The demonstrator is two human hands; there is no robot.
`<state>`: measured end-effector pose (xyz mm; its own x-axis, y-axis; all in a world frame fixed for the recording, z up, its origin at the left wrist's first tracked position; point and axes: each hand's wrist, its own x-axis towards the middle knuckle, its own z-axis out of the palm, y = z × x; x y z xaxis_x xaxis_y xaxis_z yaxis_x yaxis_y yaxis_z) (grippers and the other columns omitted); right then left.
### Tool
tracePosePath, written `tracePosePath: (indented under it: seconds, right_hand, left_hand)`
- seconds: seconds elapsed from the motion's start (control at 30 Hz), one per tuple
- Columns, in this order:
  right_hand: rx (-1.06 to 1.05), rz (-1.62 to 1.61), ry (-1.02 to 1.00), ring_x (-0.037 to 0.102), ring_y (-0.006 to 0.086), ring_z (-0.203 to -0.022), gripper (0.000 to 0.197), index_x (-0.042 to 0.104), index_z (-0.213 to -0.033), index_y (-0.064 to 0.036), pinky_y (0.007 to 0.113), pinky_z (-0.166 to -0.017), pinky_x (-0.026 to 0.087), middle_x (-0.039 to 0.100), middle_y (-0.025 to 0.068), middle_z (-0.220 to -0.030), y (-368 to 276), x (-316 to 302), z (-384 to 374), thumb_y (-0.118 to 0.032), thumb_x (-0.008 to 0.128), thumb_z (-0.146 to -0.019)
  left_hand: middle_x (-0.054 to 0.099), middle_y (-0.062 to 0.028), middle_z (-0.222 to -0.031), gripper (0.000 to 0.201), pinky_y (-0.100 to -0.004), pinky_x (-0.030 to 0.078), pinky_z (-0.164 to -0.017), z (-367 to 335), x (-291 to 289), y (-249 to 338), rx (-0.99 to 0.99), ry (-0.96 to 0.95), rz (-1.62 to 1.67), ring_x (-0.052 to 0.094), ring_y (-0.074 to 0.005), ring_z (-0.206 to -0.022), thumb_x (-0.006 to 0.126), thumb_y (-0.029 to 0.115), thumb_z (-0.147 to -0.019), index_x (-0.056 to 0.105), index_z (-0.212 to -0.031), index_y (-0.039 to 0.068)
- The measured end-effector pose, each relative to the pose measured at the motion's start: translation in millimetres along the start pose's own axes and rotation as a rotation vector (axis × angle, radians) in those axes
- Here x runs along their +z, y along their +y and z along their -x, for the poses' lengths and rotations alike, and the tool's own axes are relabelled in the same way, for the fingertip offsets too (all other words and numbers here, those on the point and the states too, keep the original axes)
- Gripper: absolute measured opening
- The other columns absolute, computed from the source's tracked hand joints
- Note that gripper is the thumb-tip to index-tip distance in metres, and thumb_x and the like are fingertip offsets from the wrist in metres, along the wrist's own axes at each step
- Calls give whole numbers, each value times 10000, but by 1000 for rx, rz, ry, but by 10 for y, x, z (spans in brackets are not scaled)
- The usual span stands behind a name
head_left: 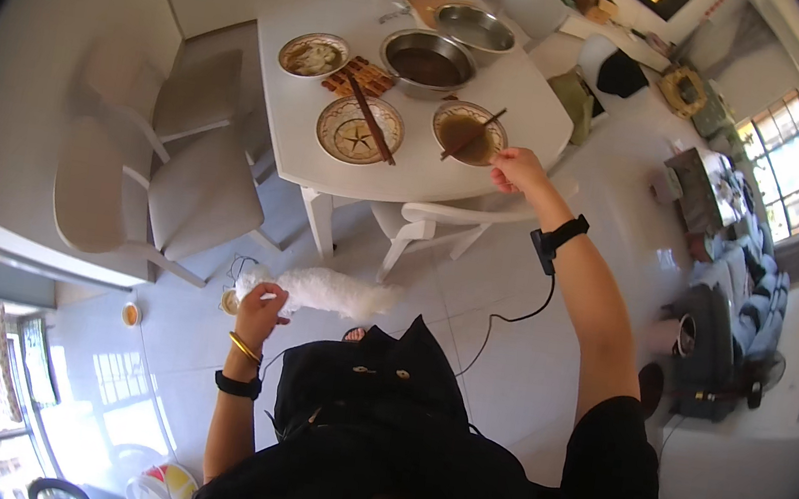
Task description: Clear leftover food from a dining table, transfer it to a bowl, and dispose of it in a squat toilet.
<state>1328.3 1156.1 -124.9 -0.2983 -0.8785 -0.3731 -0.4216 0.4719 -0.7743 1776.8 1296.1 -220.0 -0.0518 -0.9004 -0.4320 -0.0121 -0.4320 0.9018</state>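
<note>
While the right hand reaches out to the near edge of the white desk, its fingers are closed on the end of a pair of chopsticks that slant across a brown bowl at the near right corner. The left hand is held low, well apart from the desk, gripping one end of a fluffy white cloth that stretches out sideways above the floor.

The chopsticks look thin, stiff and light; held at the very tip as they are, they would tend to swivel, so a grip further down the shafts seems steadier. The bowl appears to hold brown liquid, so I judge it apt to spill if nudged, and probably breakable. The cloth looks soft and limp, easy to hold anywhere.

Left of the bowl sits a patterned plate with a second pair of sticks laid over it. Behind them stand a steel basin, another steel basin toward the far edge, and a dish by the left edge. Pale chairs stand to the left of the desk.
</note>
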Motion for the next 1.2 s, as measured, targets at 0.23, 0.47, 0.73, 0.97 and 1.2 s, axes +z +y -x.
tracePosePath:
  seconds: [0.23,0.47,0.73,0.97,1.2]
  right_hand:
    - [142,355,125,570,152,-478,385,593,-796,-15,255,-488,489,606,90,-647,68,167,-1125,-382,493,-850]
    - [84,445,70,589,163,-471,447,608,-844,21,260,-469,465,625,108,-681,165,160,-1490,-392,438,-851]
    - [-131,412,63,593,199,-501,314,569,-798,4,306,-503,470,597,91,-591,179,38,-1561,-248,388,-848]
    - [-862,513,90,599,330,-729,266,531,-812,-5,415,-662,470,608,184,-769,-563,943,-848,-256,449,-847]
    - [-619,892,84,595,344,-839,426,591,-877,20,407,-725,477,610,214,-869,-691,1847,-1279,-388,546,-763]
  left_hand:
    - [489,7,-497,186,-225,478,-449,277,350,-236,-76,181,-57,432,-50,-395,566,210,-819,561,-787,26]
    - [370,33,-398,232,-228,474,-431,466,1089,-429,-188,479,101,320,-46,-289,496,234,-867,531,-744,40]
    - [398,29,-431,218,-224,465,-433,350,1679,-377,-122,448,269,328,-48,-297,493,220,-870,521,-759,34]
    - [391,35,-422,210,-224,450,-427,453,1362,-444,-143,517,282,315,-52,-285,495,227,-870,513,-758,50]
    - [495,6,-526,216,-189,382,-357,836,944,-631,-112,596,366,482,-69,-404,527,255,-848,544,-788,48]
